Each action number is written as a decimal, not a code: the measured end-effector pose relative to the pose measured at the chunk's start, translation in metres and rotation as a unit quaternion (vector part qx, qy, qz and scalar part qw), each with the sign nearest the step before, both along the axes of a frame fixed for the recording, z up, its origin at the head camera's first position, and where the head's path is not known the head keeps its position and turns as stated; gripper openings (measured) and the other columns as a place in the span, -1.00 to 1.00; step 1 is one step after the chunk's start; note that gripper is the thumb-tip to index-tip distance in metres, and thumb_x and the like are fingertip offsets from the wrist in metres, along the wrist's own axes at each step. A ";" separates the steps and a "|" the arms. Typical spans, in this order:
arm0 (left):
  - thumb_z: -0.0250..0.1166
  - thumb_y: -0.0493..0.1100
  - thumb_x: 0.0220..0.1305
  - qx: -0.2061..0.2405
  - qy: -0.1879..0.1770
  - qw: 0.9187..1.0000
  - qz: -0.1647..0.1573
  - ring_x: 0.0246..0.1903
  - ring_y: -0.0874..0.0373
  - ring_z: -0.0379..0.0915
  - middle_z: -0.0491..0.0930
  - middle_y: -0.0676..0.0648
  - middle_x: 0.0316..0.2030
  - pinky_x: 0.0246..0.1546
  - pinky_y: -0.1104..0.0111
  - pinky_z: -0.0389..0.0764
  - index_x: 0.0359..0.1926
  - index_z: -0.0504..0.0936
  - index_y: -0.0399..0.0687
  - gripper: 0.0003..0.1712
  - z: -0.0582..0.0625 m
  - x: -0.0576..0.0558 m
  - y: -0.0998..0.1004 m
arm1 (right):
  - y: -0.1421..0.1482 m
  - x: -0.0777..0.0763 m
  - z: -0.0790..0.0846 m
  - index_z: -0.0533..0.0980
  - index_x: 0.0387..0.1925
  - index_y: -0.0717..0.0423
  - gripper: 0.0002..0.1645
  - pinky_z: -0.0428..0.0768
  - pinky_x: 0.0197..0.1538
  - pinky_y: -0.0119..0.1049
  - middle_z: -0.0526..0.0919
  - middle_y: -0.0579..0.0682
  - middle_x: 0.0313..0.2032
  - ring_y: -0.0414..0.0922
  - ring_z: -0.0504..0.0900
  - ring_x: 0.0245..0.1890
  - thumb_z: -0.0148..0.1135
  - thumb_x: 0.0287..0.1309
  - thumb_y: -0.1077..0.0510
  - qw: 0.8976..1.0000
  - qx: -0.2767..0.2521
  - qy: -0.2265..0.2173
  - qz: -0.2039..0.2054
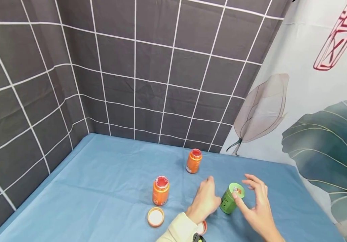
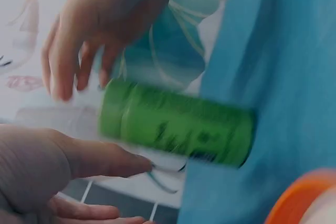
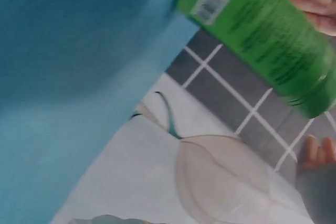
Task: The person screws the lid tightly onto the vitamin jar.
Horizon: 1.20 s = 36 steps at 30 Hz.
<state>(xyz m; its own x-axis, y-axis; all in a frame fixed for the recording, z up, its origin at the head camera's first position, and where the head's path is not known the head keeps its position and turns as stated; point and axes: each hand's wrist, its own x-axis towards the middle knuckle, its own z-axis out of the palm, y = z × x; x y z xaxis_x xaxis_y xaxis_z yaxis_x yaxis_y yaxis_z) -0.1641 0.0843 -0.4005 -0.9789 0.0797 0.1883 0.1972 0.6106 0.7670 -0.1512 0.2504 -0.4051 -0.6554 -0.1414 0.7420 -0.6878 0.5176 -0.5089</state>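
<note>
A green canister (image 1: 228,202) with its green lid (image 1: 237,190) on stands on the blue cloth, between my two hands. To its left is my left hand (image 1: 204,202), close beside the canister's side; the left wrist view shows the thumb (image 2: 113,160) straight and the fingers extended, gripping nothing. On the other side my right hand (image 1: 259,210) is spread, with fingers loosely curved around the lid's level and the thumb overlapping the lid's edge in the head view. A barcode label (image 3: 210,6) shows on the canister's side in the right wrist view.
Two uncapped orange bottles (image 1: 160,193) with red mouths stand to the left and behind, the farther bottle (image 1: 193,163) near the wall. One upturned orange cap (image 1: 155,217) lies before the nearer bottle; another cap (image 1: 202,228) is partly hidden by my left wrist.
</note>
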 end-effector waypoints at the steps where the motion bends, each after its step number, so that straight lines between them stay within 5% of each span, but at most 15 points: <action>1: 0.36 -0.33 -0.17 0.003 0.005 1.000 0.015 -0.22 0.03 0.52 0.53 -0.17 -0.24 -0.21 0.31 0.52 -0.05 0.43 -0.30 -0.45 0.002 -0.002 -0.004 | -0.004 0.003 0.004 0.41 -0.15 0.42 -0.50 0.26 0.05 -0.52 0.40 0.24 0.04 -0.16 0.31 0.08 0.32 -0.25 0.51 0.999 -0.029 0.023 0.030; 4: 0.36 -0.21 -0.07 0.012 0.025 0.997 0.069 -0.18 -0.09 0.47 0.48 -0.20 -0.22 -0.15 0.18 0.49 -0.08 0.40 -0.28 -0.49 0.007 -0.013 -0.015 | -0.018 0.010 0.013 0.38 -0.28 0.59 -0.67 0.40 0.01 -0.44 0.47 0.34 -0.14 -0.06 0.46 -0.04 0.17 -0.22 0.64 0.982 -0.099 0.072 0.147; 6: 0.34 -0.14 -0.02 0.019 0.029 0.994 0.105 -0.14 -0.14 0.42 0.43 -0.23 -0.18 -0.13 0.11 0.45 -0.03 0.36 -0.30 -0.45 0.008 -0.021 -0.022 | -0.026 0.015 0.016 0.41 -0.32 0.55 -0.70 0.44 -0.07 -0.45 0.52 0.26 -0.22 -0.09 0.52 -0.16 0.16 -0.22 0.66 0.977 -0.090 0.070 0.182; 10: 0.37 -0.04 -0.01 0.026 0.010 0.990 0.135 -0.09 -0.16 0.35 0.37 -0.23 -0.15 -0.12 0.05 0.41 0.06 0.31 -0.31 -0.30 0.007 -0.036 -0.029 | -0.033 0.022 0.011 0.50 -0.23 0.14 -0.57 0.42 -0.19 -0.51 0.56 -0.08 -0.25 -0.27 0.51 -0.29 0.35 -0.23 0.46 0.991 0.045 0.014 0.127; 12: 0.39 -0.02 -0.04 0.027 -0.005 0.990 0.141 -0.06 -0.16 0.32 0.34 -0.23 -0.14 -0.12 0.04 0.41 0.10 0.29 -0.31 -0.24 0.006 -0.042 -0.032 | -0.034 0.023 0.005 0.49 -0.19 -0.03 -0.54 0.43 -0.23 -0.49 0.54 -0.20 -0.24 -0.33 0.47 -0.32 0.43 -0.20 0.29 0.988 0.123 -0.018 0.091; 17: 0.42 -0.01 -0.09 0.025 -0.023 0.987 0.157 -0.05 -0.17 0.28 0.32 -0.22 -0.14 -0.13 0.02 0.40 0.05 0.31 -0.31 -0.24 0.003 -0.053 -0.034 | -0.038 0.023 -0.008 0.45 -0.15 0.08 -0.48 0.51 -0.26 -0.32 0.50 -0.15 -0.20 -0.24 0.50 -0.29 0.39 -0.11 -0.08 0.957 0.264 -0.099 0.075; 24: 0.45 -0.03 -0.10 0.047 -0.033 0.984 0.167 -0.03 -0.19 0.27 0.30 -0.25 -0.14 -0.12 0.01 0.40 0.07 0.27 -0.32 -0.20 -0.001 -0.066 -0.033 | -0.048 0.026 -0.019 0.42 0.02 0.11 -0.08 0.50 -0.21 -0.05 0.44 -0.03 -0.12 -0.02 0.48 -0.16 0.08 -0.14 -0.51 0.876 0.394 -0.270 0.067; 28: 0.44 -0.02 -0.09 0.060 -0.025 0.983 0.172 -0.02 -0.21 0.25 0.28 -0.27 -0.13 -0.07 0.01 0.38 0.06 0.25 -0.32 -0.21 -0.004 -0.072 -0.032 | -0.055 0.027 -0.023 0.41 0.08 0.00 -0.11 0.46 -0.35 -0.11 0.40 -0.06 -0.15 -0.06 0.40 -0.25 -0.02 -0.08 -0.53 0.847 0.429 -0.306 0.074; 32: 0.46 -0.01 -0.11 0.078 -0.016 0.982 0.172 -0.01 -0.24 0.24 0.27 -0.30 -0.09 -0.02 0.00 0.35 0.10 0.21 -0.32 -0.14 -0.005 -0.079 -0.031 | -0.058 0.028 -0.023 0.40 0.10 -0.10 -0.18 0.41 -0.42 -0.17 0.36 -0.08 -0.18 -0.10 0.30 -0.30 -0.02 -0.05 -0.51 0.841 0.439 -0.306 0.080; 36: 0.47 0.03 -0.15 0.077 -0.032 0.979 0.185 0.03 -0.22 0.24 0.26 -0.31 -0.03 -0.01 -0.01 0.35 0.19 0.15 -0.29 -0.01 -0.006 -0.083 -0.030 | -0.060 0.029 -0.023 0.41 0.10 -0.22 -0.26 0.41 -0.43 -0.22 0.35 -0.09 -0.17 -0.14 0.29 -0.29 0.01 -0.05 -0.49 0.849 0.428 -0.293 0.101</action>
<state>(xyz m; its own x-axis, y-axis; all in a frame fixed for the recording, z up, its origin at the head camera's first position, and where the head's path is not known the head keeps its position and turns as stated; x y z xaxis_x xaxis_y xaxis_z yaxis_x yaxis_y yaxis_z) -0.2476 0.0542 -0.4064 -0.9454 -0.3077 0.1070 -0.0680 0.5077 0.8588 -0.1220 0.1907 -0.4281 -0.7749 -0.6177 -0.1344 -0.5652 0.7722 -0.2903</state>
